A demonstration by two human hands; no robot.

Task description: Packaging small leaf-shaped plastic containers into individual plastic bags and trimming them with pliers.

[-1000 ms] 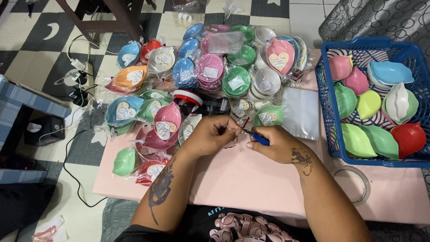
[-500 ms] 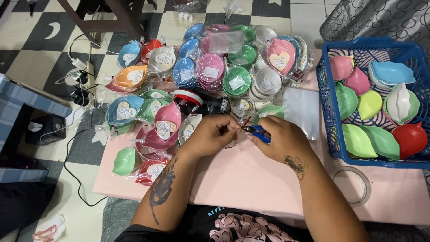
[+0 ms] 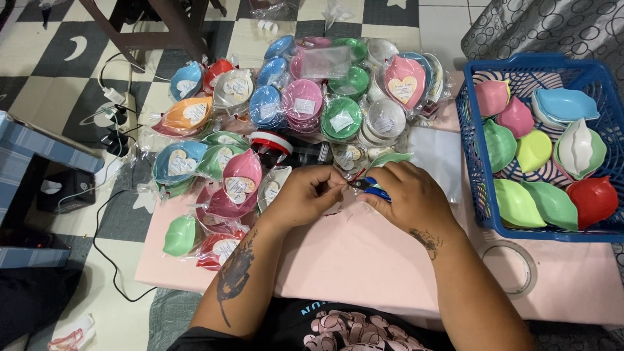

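My left hand [image 3: 309,194] pinches a small thin piece at its fingertips, above the pink tabletop [image 3: 351,260]. My right hand [image 3: 409,196] grips small blue-handled pliers [image 3: 372,187], their jaws meeting the left fingertips. A thin red strand shows at the jaws. Right behind the hands lie wrapped leaf-shaped dishes: a pink one [image 3: 242,174] and a green one [image 3: 390,158]. What exactly the left fingers hold is too small to tell.
Many wrapped coloured dishes are piled at the table's back [image 3: 305,97]. A blue basket [image 3: 478,182] on the right holds unwrapped leaf-shaped dishes. A tape roll [image 3: 517,266] lies at front right. A red-and-white tape dispenser [image 3: 272,143] sits mid-table. Cables and a power strip [image 3: 114,110] lie on the floor at left.
My right hand has rolled over and moved left and up with the pliers, closing onto the left fingertips. The left hand stayed nearly still.
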